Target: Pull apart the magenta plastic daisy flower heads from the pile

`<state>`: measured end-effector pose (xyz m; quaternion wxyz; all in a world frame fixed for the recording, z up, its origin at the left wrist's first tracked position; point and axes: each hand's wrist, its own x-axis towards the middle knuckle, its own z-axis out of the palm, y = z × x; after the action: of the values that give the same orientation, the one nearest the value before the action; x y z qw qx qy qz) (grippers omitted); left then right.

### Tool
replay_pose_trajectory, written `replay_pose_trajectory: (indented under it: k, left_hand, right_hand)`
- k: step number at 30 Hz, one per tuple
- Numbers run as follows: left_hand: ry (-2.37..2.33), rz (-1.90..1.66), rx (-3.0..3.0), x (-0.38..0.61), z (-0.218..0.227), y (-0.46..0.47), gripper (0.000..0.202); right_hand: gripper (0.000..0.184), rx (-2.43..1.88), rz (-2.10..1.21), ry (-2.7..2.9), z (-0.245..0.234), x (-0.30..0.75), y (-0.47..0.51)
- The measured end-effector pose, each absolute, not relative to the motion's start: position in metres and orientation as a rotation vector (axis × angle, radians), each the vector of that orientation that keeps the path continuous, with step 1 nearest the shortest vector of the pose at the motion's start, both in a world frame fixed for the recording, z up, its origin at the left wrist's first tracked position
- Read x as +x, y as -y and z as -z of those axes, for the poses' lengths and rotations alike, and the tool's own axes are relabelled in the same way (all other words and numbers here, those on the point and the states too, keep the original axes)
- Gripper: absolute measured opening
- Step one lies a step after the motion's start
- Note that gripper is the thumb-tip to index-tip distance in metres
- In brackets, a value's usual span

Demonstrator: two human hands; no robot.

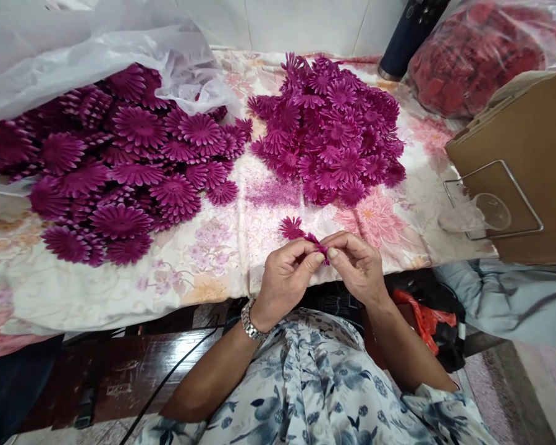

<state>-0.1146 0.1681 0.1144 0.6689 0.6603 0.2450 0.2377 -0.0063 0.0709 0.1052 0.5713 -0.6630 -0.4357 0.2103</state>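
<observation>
Thumbs and forefingers of the left hand (287, 278) and right hand (360, 266) pinch a magenta petal piece (324, 251) at the near edge of the cloth-covered table (167, 293). Just beyond lies a frilly loose flower (291, 228), then a ragged pile (333, 133) toward the far edge. Leftward, stacked flowers (125, 173) spill from crinkled plastic (185, 71); a smooth flask (408, 43) and bagged red pieces (482, 59) crowd the far right corner, a cardboard box (521, 154) the right edge.

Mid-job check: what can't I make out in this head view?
All in the head view:
Held purple piece: mostly covered by the left hand and right hand.
Purple flower pile at left: back hidden under white plastic.
Dark blue bottle: top cut off by upper edge.
Red pieces: separate shapes blurred behind clear plastic.
</observation>
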Motion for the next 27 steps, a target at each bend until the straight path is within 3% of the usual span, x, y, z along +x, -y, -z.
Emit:
replay_pose_trajectory:
  k: [12,21,27]
  left_hand:
    - [-0.475,-0.526,1.663,-0.115,-0.115,-0.169,0.013]
    - [-0.533,-0.389,1.440,-0.124,-0.109,-0.171,0.024]
    - [-0.630,-0.510,1.339,-0.134,-0.099,-0.184,0.020]
  right_hand:
    - [0.013,-1.541,-0.536,1.074,-0.103,0.002,-0.064]
    - [0.015,-1.618,-0.248,0.725,-0.096,0.005,-0.066]
    - [0.019,-1.637,-0.046,0.565,-0.091,0.042,-0.053]
